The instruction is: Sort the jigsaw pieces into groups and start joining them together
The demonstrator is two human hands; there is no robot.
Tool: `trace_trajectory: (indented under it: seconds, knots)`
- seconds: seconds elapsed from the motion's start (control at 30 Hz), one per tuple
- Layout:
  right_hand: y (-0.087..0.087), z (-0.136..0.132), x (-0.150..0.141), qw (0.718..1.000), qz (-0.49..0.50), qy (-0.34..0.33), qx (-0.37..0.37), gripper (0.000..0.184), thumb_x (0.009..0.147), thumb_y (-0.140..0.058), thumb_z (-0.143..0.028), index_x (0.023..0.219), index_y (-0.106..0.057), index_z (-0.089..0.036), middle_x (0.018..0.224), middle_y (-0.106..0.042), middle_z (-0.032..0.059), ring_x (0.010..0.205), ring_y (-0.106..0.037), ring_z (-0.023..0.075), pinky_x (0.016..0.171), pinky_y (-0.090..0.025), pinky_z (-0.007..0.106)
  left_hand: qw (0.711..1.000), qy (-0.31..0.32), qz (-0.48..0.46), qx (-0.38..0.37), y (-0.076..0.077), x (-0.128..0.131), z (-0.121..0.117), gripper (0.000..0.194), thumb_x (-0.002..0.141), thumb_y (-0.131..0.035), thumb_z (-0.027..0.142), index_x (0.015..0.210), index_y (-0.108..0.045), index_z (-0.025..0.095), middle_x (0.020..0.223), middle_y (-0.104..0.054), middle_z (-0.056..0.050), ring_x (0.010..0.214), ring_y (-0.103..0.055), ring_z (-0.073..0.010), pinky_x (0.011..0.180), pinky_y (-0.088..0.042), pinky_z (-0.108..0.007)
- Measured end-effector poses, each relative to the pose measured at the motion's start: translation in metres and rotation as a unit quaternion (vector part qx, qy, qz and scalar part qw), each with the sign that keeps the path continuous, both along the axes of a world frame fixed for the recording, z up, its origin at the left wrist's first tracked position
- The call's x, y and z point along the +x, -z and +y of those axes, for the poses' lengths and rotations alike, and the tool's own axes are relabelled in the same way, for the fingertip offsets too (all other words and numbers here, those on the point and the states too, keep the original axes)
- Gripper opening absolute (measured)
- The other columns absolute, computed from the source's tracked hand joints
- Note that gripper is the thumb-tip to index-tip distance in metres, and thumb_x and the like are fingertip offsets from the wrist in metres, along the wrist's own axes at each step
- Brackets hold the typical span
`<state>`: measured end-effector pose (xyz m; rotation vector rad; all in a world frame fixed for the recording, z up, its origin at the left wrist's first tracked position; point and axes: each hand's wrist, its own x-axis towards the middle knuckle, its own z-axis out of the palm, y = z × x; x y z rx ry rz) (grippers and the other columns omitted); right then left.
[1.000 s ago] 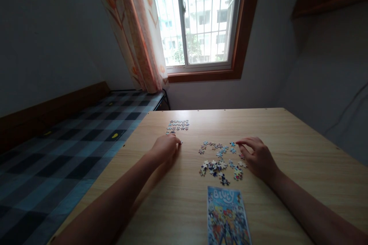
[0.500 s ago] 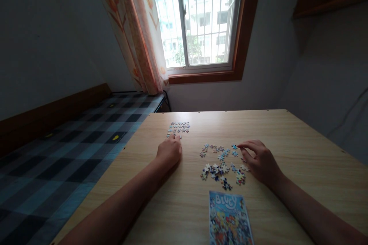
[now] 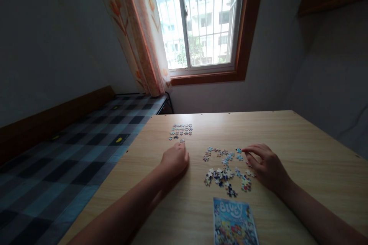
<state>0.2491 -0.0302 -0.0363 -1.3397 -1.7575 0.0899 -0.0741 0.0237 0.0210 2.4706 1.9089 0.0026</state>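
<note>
My left hand (image 3: 174,159) rests on the table with its fingers drawn together at a small jigsaw piece (image 3: 182,141); the thumb is partly hidden. Just beyond it lie several rows of jigsaw pieces (image 3: 183,129), neatly lined up. To the right, my right hand (image 3: 267,164) hovers low with a gap between thumb and forefinger. Its forefinger tip is beside a blue jigsaw piece (image 3: 239,150), and I cannot tell whether they touch. Loose pieces (image 3: 220,175) lie in a jumbled pile between the hands, with others scattered around it.
A colourful picture sheet marked "Bluey" (image 3: 235,222) lies at the near side of the wooden table (image 3: 310,141). Left of the table is a bed with a checked cover (image 3: 94,153). A curtain (image 3: 140,34) hangs by the window (image 3: 209,26) behind.
My left hand has drawn back slightly toward me, uncovering the lower row and a piece at its fingertips. My right hand stays by the blue piece. The whole view has shifted slightly.
</note>
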Motion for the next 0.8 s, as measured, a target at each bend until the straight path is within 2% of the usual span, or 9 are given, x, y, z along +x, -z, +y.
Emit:
trace_trajectory:
  seconds: [0.13, 0.23, 0.37, 0.53, 0.8]
  knots:
    - [0.003, 0.001, 0.001, 1.0, 0.004, 0.001, -0.003, 0.016, 0.089, -0.058, -0.029, 0.093, -0.073, -0.024, 0.095, -0.071, 0.0074, 0.096, -0.062, 0.0266, 0.087, -0.05, 0.043, 0.999, -0.007, 0.039, 0.024, -0.004, 0.004, -0.007, 0.043, 0.093, -0.041, 0.027, 0.13, -0.057, 0.012, 0.122, -0.062, -0.02, 0.099, -0.066, -0.028, 0.078, -0.052, -0.036]
    - [0.003, 0.001, 0.001, 1.0, 0.004, -0.003, -0.004, 0.016, 0.089, -0.058, -0.029, 0.092, -0.073, -0.024, 0.095, -0.071, 0.0072, 0.095, -0.062, 0.0265, 0.085, -0.05, 0.043, 0.998, 0.006, 0.048, 0.049, 0.0, 0.004, -0.008, 0.046, 0.093, -0.042, 0.026, 0.135, -0.054, 0.011, 0.135, -0.056, -0.021, 0.111, -0.063, -0.0292, 0.084, -0.052, -0.036]
    - [0.003, 0.001, 0.0, 1.0, 0.004, -0.006, -0.002, 0.016, 0.089, -0.058, -0.029, 0.093, -0.072, -0.024, 0.095, -0.071, 0.0067, 0.095, -0.062, 0.0263, 0.085, -0.051, 0.043, 0.998, 0.029, 0.044, 0.031, 0.008, 0.004, -0.008, 0.049, 0.096, -0.038, 0.028, 0.141, -0.05, 0.011, 0.149, -0.046, -0.022, 0.121, -0.059, -0.03, 0.091, -0.051, -0.038]
    - [0.001, 0.0, 0.0, 1.0, 0.003, -0.004, -0.005, 0.016, 0.089, -0.057, -0.031, 0.092, -0.072, -0.025, 0.095, -0.072, 0.0067, 0.095, -0.063, 0.0266, 0.084, -0.051, 0.043, 0.998, 0.033, 0.043, 0.019, 0.013, 0.006, -0.006, 0.051, 0.098, -0.035, 0.031, 0.142, -0.048, 0.01, 0.149, -0.044, -0.023, 0.118, -0.062, -0.0316, 0.087, -0.053, -0.041]
    - [0.0, 0.0, -0.001, 1.0, 0.002, -0.003, -0.004, 0.017, 0.089, -0.057, -0.031, 0.091, -0.073, -0.024, 0.095, -0.072, 0.0074, 0.095, -0.063, 0.0266, 0.084, -0.051, 0.042, 0.999, 0.008, 0.019, 0.038, 0.015, 0.015, 0.002, 0.05, 0.096, -0.041, 0.035, 0.138, -0.052, 0.01, 0.148, -0.047, -0.021, 0.122, -0.06, -0.0296, 0.09, -0.053, -0.038]
